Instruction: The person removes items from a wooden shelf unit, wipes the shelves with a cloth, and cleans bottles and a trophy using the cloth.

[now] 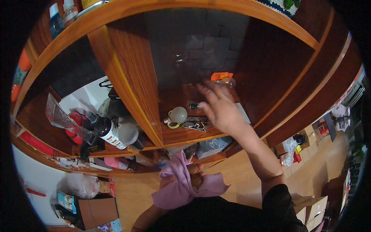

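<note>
My left hand (pixel 200 167) is low in front of my body, gripping a purple cloth (pixel 176 191) together with a brown rounded object, (pixel 197 180) partly wrapped by the cloth. Most of that hand is covered. Inside the right shelf compartment, my right hand (pixel 221 108) is blurred, with its fingers apart and nothing visible in them. Beside its fingertips lies a small black item (pixel 193 106). A frosted light bulb (pixel 178 114) rests on a yellow-green ring (pixel 173 125), left of a metal chain-like item (pixel 200 124). Behind the hand sit an orange packet (pixel 221 76) and a clear glass bulb (pixel 230 82).
A wooden divider (pixel 127 72) separates the compartments. The left one holds a dark spray bottle (pixel 105 129), a lidded jar (pixel 129 134) and a red object (pixel 76 127). Cardboard boxes stand on the floor at left (pixel 98 213) and right (pixel 314 206). Bottles (pixel 56 21) stand on the upper shelf.
</note>
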{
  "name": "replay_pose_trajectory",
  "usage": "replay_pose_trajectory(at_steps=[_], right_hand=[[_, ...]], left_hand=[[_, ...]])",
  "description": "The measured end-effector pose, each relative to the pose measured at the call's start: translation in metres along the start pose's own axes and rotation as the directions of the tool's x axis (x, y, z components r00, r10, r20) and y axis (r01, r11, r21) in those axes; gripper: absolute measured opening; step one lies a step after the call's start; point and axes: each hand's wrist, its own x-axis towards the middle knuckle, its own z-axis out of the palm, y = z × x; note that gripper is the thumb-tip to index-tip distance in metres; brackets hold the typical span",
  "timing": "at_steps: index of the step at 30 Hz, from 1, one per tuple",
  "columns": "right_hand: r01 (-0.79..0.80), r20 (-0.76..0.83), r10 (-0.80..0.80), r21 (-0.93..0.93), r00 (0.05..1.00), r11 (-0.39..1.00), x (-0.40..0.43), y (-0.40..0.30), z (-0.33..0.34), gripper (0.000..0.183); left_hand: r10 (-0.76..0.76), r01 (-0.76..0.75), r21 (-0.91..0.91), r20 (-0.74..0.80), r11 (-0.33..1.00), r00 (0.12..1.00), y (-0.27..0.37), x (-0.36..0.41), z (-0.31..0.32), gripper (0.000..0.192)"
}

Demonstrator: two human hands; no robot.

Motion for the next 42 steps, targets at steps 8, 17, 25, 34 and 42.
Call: replay_pose_trajectory(at_steps=[8,17,25,34,42], right_hand=[[-0.448,0.044,0.509,-0.415,0.860,0.792,0.016,0.051,0.013,0.046],[-0.246,-0.044,0.255,0.156,0.966,0.957,0.013,0.044,0.017,0.026],[-0.249,-0.100,0.234,-0.551,0.967,0.796,0.033,0.082,0.031,0.028],[-0.367,0.020,0.385,-0.263,0.923,0.893,0.020,0.036,-0.072,0.024],[-0.298,0.281,0.376,-0.284,0.883,0.911,-0.035,0.050,-0.031,0.015]], left_hand=[[-0.090,0.094,-0.068,0.056,0.993,0.994,0.000,0.001,-0.028,0.071],[-0.060,0.129,-0.291,0.235,0.948,0.970,-0.005,-0.004,-0.024,0.073],[-0.025,-0.004,0.223,0.127,0.975,0.992,-0.013,-0.015,-0.013,0.068],[-0.018,0.015,-0.133,-0.019,0.991,1.000,-0.008,-0.011,-0.012,0.056],[-0.088,0.088,-0.103,0.006,0.991,0.996,-0.013,-0.003,-0.014,0.065]])
